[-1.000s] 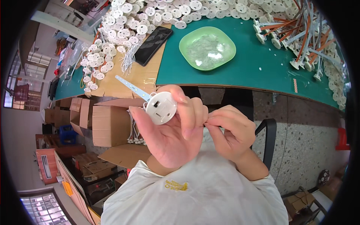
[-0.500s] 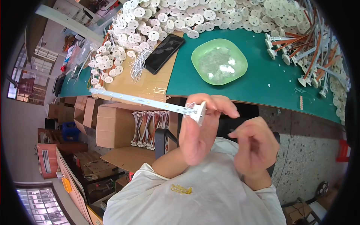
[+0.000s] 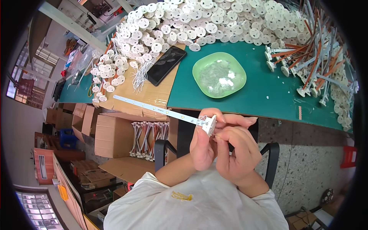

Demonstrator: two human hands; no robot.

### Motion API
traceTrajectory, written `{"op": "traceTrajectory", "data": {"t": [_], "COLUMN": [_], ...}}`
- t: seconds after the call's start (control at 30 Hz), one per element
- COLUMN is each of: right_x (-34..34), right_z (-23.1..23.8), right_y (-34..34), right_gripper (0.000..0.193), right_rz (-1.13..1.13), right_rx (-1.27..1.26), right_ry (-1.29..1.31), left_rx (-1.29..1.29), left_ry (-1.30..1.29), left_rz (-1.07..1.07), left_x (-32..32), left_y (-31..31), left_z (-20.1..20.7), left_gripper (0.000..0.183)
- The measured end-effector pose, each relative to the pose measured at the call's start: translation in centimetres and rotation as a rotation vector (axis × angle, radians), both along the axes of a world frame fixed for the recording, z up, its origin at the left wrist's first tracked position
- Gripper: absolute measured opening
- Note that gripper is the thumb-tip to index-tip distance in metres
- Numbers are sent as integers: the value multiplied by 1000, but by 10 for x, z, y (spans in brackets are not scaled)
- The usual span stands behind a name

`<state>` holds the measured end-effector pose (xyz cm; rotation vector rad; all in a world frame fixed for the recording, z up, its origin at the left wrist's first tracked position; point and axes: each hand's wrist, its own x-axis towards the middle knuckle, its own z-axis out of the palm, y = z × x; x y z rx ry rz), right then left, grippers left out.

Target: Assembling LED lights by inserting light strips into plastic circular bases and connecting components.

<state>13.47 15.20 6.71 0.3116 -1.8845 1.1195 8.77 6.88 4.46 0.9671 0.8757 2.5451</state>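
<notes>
My left hand [image 3: 202, 151] is closed on a white round cap [image 3: 209, 126] at the end of a thin LED strip [image 3: 161, 111]. Thumb and fingers grip the cap's edge, and the strip sticks out to the left toward the table. Thin white wire loops show where strip and cap meet. My right hand [image 3: 239, 153] is at the cap's other face, thumb and forefinger pinched together close against it. Whatever lies between those fingertips is too small to make out. Beyond the hands, a light green bowl [image 3: 196, 76] holds small clear pieces [image 3: 216, 73].
Many white round caps [image 3: 184, 19] are heaped along the green table's [image 3: 264, 92] far side. Strips with orange and white bodies [image 3: 318, 57] pile up at right. A black phone [image 3: 166, 65] and white wires [image 3: 140, 76] lie on cardboard. An open carton [image 3: 109, 136] stands below left.
My right hand has moved left and up from its separate place to the cap. My left hand has shifted slightly right and down with the strip.
</notes>
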Motion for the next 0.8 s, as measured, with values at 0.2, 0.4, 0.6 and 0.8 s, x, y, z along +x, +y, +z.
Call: {"op": "traceTrajectory", "data": {"t": [0.2, 0.4, 0.6, 0.8], "right_x": [-1, -6, -9, -16], "right_z": [3, 10, -9, -12], "right_y": [3, -7, -2, 5], "right_gripper": [10, 10, 11, 14], "right_rz": [-66, -76, -36, -67], "right_rx": [69, 64, -7, -43], "right_ry": [-23, -24, -22, 27], "left_rx": [-193, -146, -166, -296], "left_ry": [107, 28, -3, -33], "left_rz": [-3, -35, 26, 21], "left_x": [-6, -3, -2, -1], "left_y": [-9, -10, -8, -7], "left_z": [3, -7, -7, -9], "left_gripper": [40, 33, 44, 49]}}
